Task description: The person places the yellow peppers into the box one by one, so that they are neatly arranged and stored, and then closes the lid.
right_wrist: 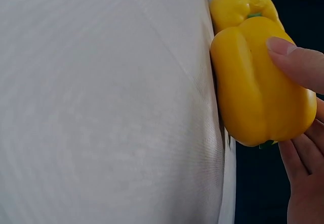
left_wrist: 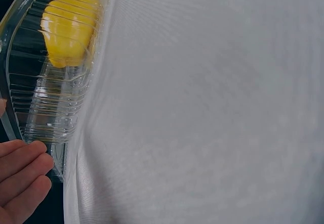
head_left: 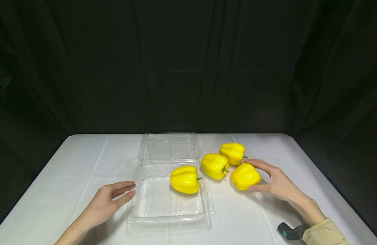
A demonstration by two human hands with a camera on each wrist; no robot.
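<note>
The head camera looks forward and down from above, taking in most of the tabletop (head_left: 237, 217). Both wrist cameras sit low and close, their pictures turned sideways: the left beside the clear plastic container (left_wrist: 55, 110), the right facing a yellow bell pepper (right_wrist: 263, 87). The head view shares both.

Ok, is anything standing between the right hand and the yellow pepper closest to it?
Nothing visible stands in the way: the right hand has its thumb and fingers on opposite sides of that yellow pepper.
</note>
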